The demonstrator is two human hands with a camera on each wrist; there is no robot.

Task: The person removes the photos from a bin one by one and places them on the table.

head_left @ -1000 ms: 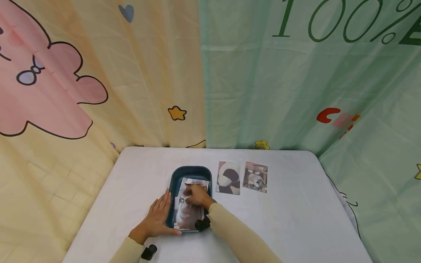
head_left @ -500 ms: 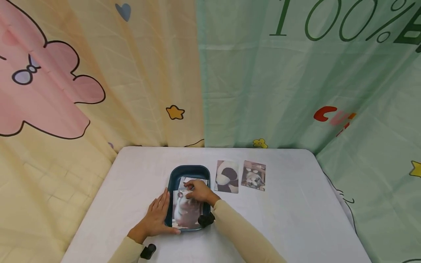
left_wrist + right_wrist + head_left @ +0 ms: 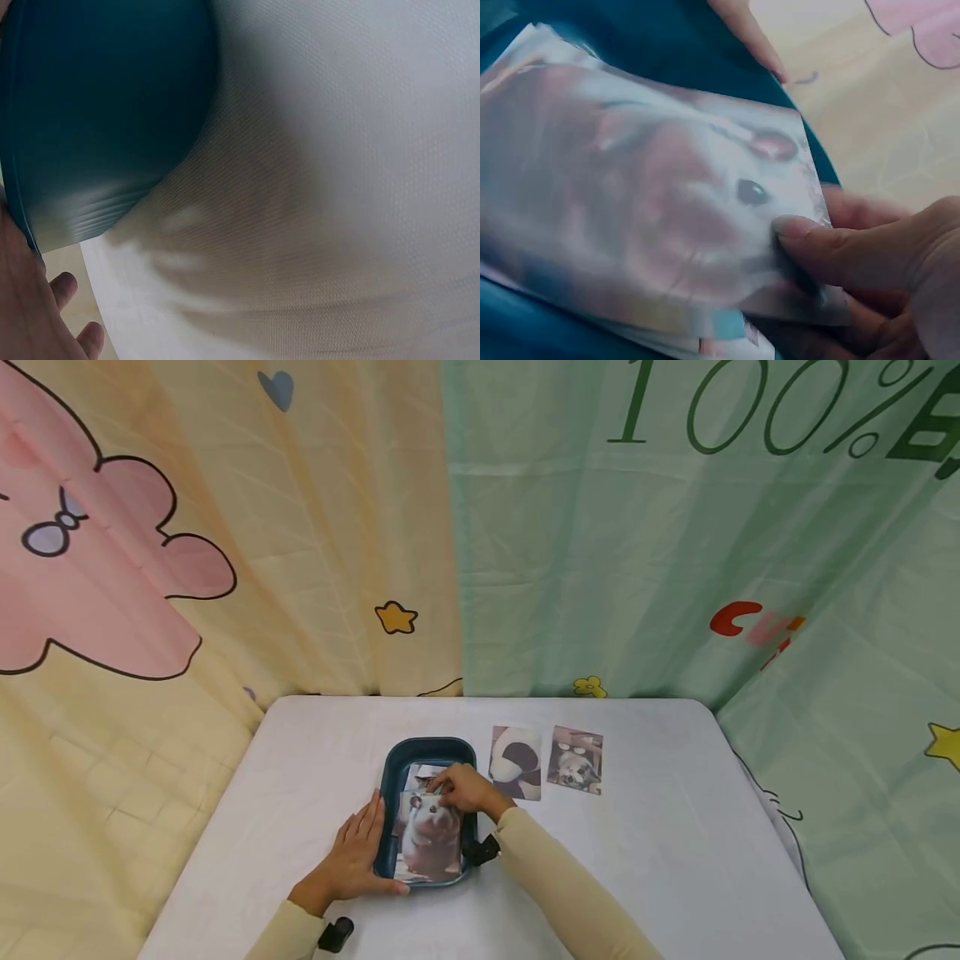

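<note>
My right hand pinches the upper edge of a glossy photo card of a pale, mouse-like animal, thumb on the picture side in the right wrist view. The card is over a deep blue tray. Beneath it in the tray lie more cards, mostly hidden; one picture peeks out beyond the top edge. My left hand rests along the tray's left side, fingers straight and thumb at the near corner. In the left wrist view, the tray's outer wall fills the upper left.
Two more photo cards lie flat right of the tray: one with a white-and-dark shape, one with a grey furry animal. A white cloth covers the table. Printed curtains hang behind and at the sides.
My right hand has drawn slightly right and its fingers now cover less of the mouse-like animal's card, which shows more fully. The left hand stays against the tray.
</note>
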